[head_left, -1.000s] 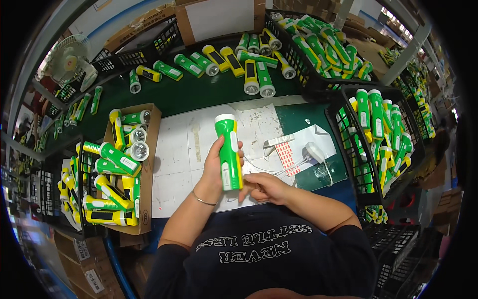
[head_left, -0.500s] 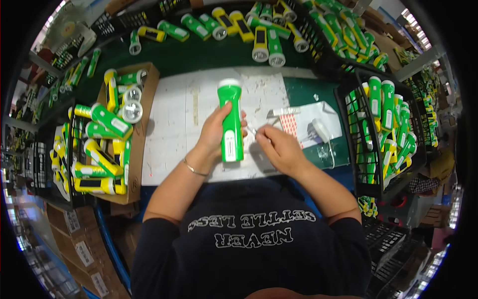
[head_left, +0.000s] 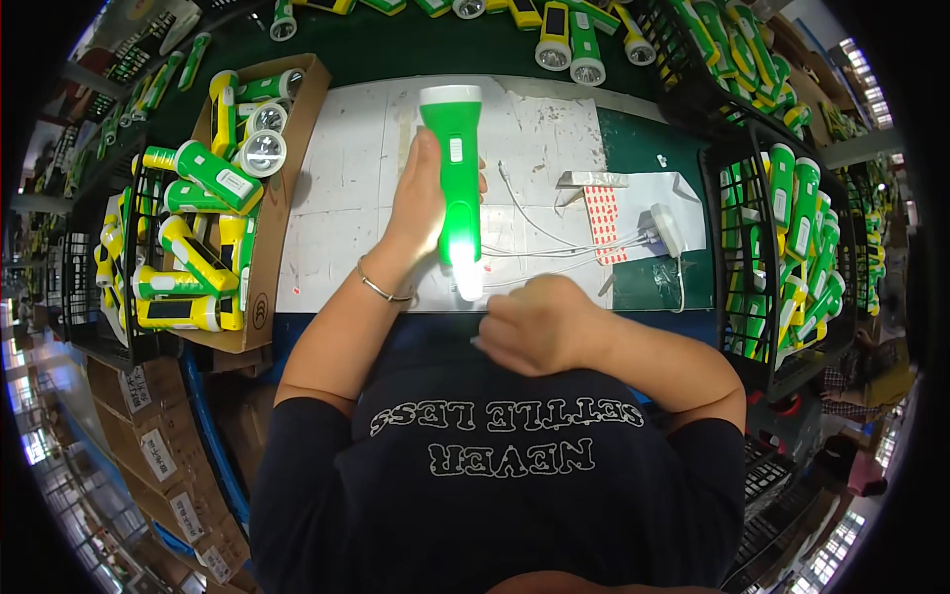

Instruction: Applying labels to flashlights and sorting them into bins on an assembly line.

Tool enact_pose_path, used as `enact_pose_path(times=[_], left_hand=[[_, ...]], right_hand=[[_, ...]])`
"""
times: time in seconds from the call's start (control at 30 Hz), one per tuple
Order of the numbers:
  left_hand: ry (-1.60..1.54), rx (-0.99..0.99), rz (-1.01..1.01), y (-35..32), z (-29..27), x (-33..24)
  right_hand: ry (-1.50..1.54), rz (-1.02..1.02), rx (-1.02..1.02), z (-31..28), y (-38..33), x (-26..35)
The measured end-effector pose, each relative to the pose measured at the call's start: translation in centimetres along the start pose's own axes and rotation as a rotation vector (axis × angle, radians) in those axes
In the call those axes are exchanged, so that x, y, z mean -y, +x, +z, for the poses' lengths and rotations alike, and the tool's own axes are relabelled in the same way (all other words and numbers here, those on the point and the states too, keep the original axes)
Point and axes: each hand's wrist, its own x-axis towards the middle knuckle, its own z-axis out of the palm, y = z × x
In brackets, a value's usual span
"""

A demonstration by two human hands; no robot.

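Observation:
A green flashlight (head_left: 459, 183) with a white head stands out over the white work sheet, its head pointing away from me. My left hand (head_left: 418, 203) is wrapped round its body from the left side. A white switch shows on the upper face, and the near tail end glows bright white. My right hand (head_left: 544, 322) is just right of and below that lit end, its fingers curled but smeared by motion; whether they hold anything cannot be made out. White charging cables (head_left: 554, 247) run from a white adapter (head_left: 667, 230) toward the flashlight and across the sheet.
A cardboard box (head_left: 302, 129) of green and yellow flashlights stands at the left, beside a black crate (head_left: 148, 233). Black crates (head_left: 757, 247) of flashlights stand at the right. Red-patterned stickers (head_left: 606, 223) lie near the adapter. More flashlights (head_left: 584, 49) lie along the far edge.
The flashlight has turned in my left hand, showing its switch, and its tail end is now lit. My right hand has moved toward me, away from the cables.

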Motion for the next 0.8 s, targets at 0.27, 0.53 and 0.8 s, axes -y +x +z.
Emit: enact_pose_path(times=[0.27, 0.53, 0.8], left_hand=[[0.048, 0.085, 0.121, -1.2, 1.7, 0.1], [0.394, 0.146, -0.005, -2.5, 0.4, -1.3], [1.293, 0.302, 0.424, -4.2, -0.6, -4.8]], right_hand=[[0.189, 0.61, -0.382, -0.3, 3.0, -3.8], [0.498, 0.878, -0.348, -4.0, 1.6, -8.2], [0.774, 0.684, -0.078, -5.2, 1.4, -9.0]])
